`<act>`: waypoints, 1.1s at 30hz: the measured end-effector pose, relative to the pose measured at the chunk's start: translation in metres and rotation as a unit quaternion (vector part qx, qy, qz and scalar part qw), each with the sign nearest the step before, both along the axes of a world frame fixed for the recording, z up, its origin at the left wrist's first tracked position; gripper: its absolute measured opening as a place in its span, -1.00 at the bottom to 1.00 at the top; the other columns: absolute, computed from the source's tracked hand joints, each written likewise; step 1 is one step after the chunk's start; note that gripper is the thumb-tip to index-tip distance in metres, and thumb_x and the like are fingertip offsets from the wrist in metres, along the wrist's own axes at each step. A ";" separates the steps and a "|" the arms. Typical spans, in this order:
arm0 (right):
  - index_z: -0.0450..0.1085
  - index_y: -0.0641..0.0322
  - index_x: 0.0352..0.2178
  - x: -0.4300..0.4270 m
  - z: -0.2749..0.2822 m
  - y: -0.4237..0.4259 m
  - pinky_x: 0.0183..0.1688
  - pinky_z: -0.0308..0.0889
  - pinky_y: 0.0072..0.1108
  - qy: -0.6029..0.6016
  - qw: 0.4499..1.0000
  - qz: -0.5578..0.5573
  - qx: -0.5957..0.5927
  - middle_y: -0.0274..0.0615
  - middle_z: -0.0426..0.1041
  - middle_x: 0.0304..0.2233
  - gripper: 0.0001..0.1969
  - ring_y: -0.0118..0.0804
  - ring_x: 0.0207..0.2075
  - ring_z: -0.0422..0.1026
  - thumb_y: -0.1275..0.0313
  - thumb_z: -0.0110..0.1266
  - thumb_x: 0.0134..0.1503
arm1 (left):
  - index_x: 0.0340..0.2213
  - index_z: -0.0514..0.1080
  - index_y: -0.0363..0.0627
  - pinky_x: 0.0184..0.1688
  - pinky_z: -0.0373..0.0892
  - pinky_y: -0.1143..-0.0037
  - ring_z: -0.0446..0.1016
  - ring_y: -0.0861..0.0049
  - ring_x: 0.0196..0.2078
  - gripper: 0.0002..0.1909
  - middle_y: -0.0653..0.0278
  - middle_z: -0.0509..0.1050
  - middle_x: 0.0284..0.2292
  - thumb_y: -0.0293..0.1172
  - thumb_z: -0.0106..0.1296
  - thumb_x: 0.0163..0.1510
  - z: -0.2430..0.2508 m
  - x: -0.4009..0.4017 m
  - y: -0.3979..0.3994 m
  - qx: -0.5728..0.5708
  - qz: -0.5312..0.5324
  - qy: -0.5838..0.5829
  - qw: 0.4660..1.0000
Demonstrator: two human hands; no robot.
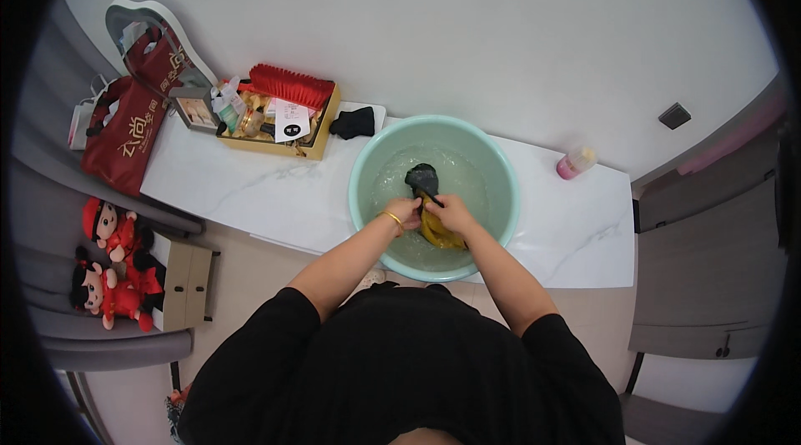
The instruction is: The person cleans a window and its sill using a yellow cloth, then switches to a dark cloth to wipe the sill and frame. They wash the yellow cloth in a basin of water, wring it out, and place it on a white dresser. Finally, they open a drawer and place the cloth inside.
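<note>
A large light green plastic basin [432, 120] holds water with some bubbles. Inside it, a yellow and black cloth item [440, 229] lies partly in the water, its dark end toward the wall. My left hand [405, 213], with a gold bangle at the wrist, pinches the cloth from the left side. From the right, my right hand [452, 213] grips its dark edge, close to my left fingertips. Which kind of garment it is, I cannot tell. A folded black cloth [353, 123] rests on the counter behind the basin's left side.
The basin stands on a white marble-patterned table [576, 226]. To its right is a pink bottle [574, 163]. On the left are a gold box [275, 148] with a red brush [291, 85], a picture frame [195, 110], a mirror and a red bag [128, 132]. Dolls sit lower left.
</note>
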State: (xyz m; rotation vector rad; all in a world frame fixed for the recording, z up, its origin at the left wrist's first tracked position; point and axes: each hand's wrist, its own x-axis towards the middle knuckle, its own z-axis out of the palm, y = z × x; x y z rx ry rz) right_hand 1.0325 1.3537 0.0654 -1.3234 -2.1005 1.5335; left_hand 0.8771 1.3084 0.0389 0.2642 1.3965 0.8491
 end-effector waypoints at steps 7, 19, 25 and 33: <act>0.37 0.35 -0.21 0.021 0.081 -0.011 -0.30 0.28 -0.66 0.257 0.946 -0.113 -0.160 -0.33 0.45 -0.32 -0.76 -0.52 -0.36 0.38 0.40 -0.07 0.15 | -0.22 0.30 -0.18 -0.23 0.36 0.45 0.44 0.47 -0.31 -0.65 0.23 0.43 -0.33 -0.17 -0.02 0.07 0.069 -0.010 -0.002 0.137 -0.019 0.003 0.990; 0.24 0.21 -0.09 0.071 0.090 0.005 -0.18 0.28 -0.36 -0.135 0.935 -0.226 0.236 0.06 0.37 -0.23 -0.51 -0.03 -0.22 0.37 0.32 0.16 -0.08 | -0.11 0.30 -0.10 -0.18 0.30 0.42 0.39 0.21 -0.35 -0.46 0.01 0.43 -0.36 -0.15 0.15 -0.11 0.075 -0.051 -0.013 0.300 -0.074 0.563 0.767; 0.06 0.00 0.10 0.038 0.095 -0.018 0.10 -0.07 -0.05 -0.450 0.824 0.118 0.324 0.01 -0.19 0.21 0.06 0.01 0.22 -0.16 0.00 0.37 -0.50 | 0.14 0.02 0.16 0.15 -0.10 0.07 -0.28 -0.06 0.23 0.10 0.07 -0.26 0.21 -0.01 0.33 -0.46 0.135 -0.008 -0.026 0.099 -0.453 0.694 0.550; 0.08 0.18 0.07 0.012 -0.025 0.001 0.12 -0.15 0.03 -0.413 0.828 0.171 0.339 -0.07 0.18 0.05 -0.35 -0.06 0.16 0.04 0.28 0.09 -0.07 | 0.16 -0.05 0.14 0.15 -0.30 -0.05 -0.23 0.16 0.26 -0.01 0.13 -0.12 0.20 -0.04 0.22 -0.27 -0.059 -0.015 -0.001 0.328 -0.302 0.827 0.342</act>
